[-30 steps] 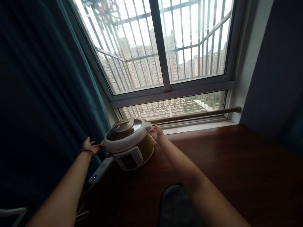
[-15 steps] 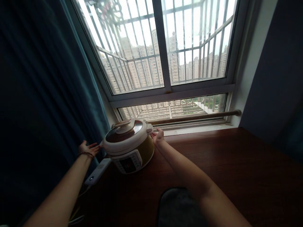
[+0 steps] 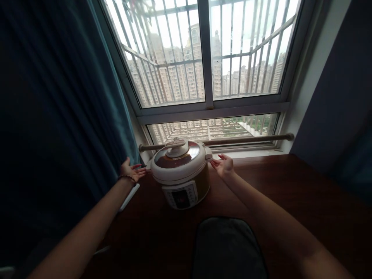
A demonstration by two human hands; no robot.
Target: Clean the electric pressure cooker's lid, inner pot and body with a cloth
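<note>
Left-hand fingers (image 3: 140, 171) and right-hand fingers (image 3: 216, 163) are holding the cooker (image 3: 180, 175) by its handles (image 3: 208, 154); its lid (image 3: 176, 151) is hiding the inside.

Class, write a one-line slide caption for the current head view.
Left hand and right hand at the side handles of a white-rimmed cooker before a window, brown tabletop below.

White and olive-gold cooker (image 3: 180, 176), blue curtain (image 3: 93, 97), reddish-brown tabletop (image 3: 279, 178), dark grey mat (image 3: 229, 248)

Brown wooden table (image 3: 276, 174); white power strip (image 3: 129, 197) at left; cooker (image 3: 180, 177), contact with wood unclear.
</note>
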